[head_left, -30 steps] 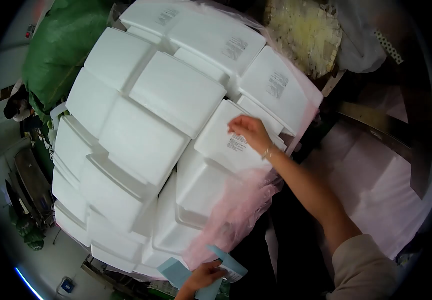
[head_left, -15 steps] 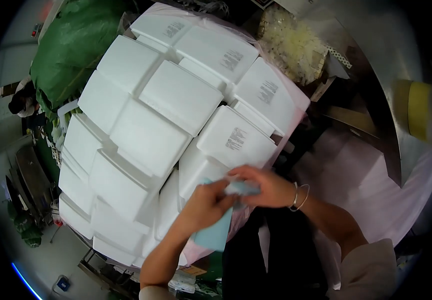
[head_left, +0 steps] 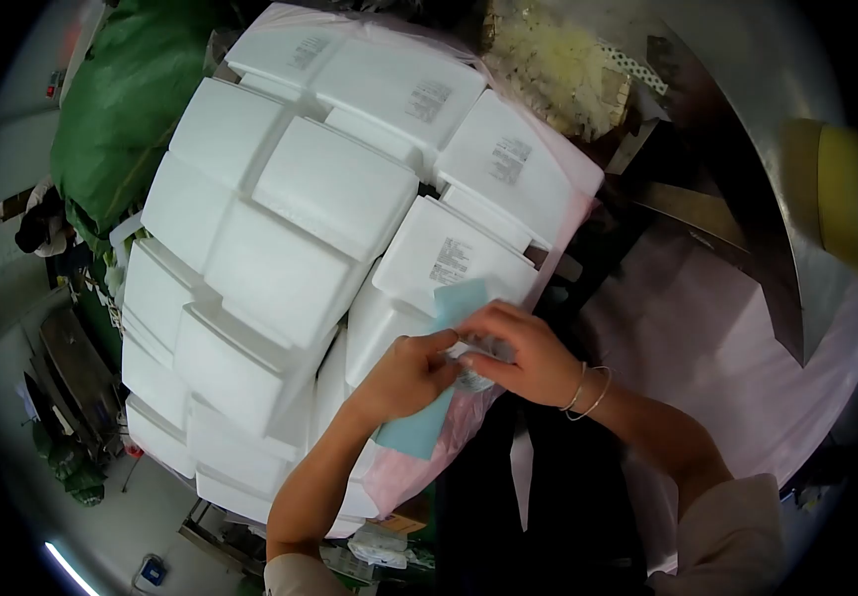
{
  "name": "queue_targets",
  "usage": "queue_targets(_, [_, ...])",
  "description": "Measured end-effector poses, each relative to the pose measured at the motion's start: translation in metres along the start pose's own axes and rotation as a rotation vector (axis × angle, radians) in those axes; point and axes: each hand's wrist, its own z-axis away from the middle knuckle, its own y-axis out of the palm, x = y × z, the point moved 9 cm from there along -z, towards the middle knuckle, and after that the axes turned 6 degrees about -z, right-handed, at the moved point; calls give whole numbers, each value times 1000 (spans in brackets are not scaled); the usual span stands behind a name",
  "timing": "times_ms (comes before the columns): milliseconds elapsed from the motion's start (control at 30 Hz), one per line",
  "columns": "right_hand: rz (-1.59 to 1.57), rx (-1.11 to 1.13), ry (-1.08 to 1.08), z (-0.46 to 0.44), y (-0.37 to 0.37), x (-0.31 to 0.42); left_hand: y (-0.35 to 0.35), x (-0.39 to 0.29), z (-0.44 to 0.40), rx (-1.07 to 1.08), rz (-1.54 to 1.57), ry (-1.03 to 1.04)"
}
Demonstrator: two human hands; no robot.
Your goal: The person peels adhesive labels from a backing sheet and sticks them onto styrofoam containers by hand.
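My left hand point(head_left: 407, 375) is closed on a light blue strip point(head_left: 415, 429), which looks like paper or thin film. The strip hangs below that hand, and its other end rises over a white block point(head_left: 464, 238) with grey print. Close against it, my right hand point(head_left: 530, 360) has its fingers bent in, thumb and fingertips at the strip's edge. A translucent scrap with faint print point(head_left: 472, 378) shows under the right thumb; what those fingers grip is blurred. Both hands are above the near right edge of a pile of white rectangular blocks point(head_left: 280, 268).
Pink plastic sheeting point(head_left: 399, 485) wraps the pile's edges. A green sack point(head_left: 136, 99) stands at far left. On the right are a metal panel point(head_left: 786, 228), a yellow roll point(head_left: 839, 199) and pink cloth point(head_left: 707, 318). Yellowish scraps point(head_left: 558, 70) fill a box behind.
The light blue strip now extends up past my fingers over the block. My right hand has moved slightly up, its fingers more spread. The view has shifted a little.
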Motion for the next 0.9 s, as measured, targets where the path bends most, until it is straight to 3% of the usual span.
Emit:
queue_targets(133, [-283,-35,162,5,9,-16,0,-18,9,-86,64,170])
queue_targets(200, [-322,112,250,11,16,-19,0,-22,11,-71,74,242])
queue_targets(267, [-421,178,256,14,13,-19,14,-19,14,167,72,220])
queue_targets(333, [-546,265,282,20,13,-20,24,-4,18,217,132,216])
queue_targets(467, [-484,328,286,27,6,-10,34,1,25,308,280,168])
queue_targets(733, [-184,355,-171,11,-3,37,37,0,31,353,431,130])
queue_targets(900, [-144,386,-232,8,0,22,42,16,21,372,581,27])
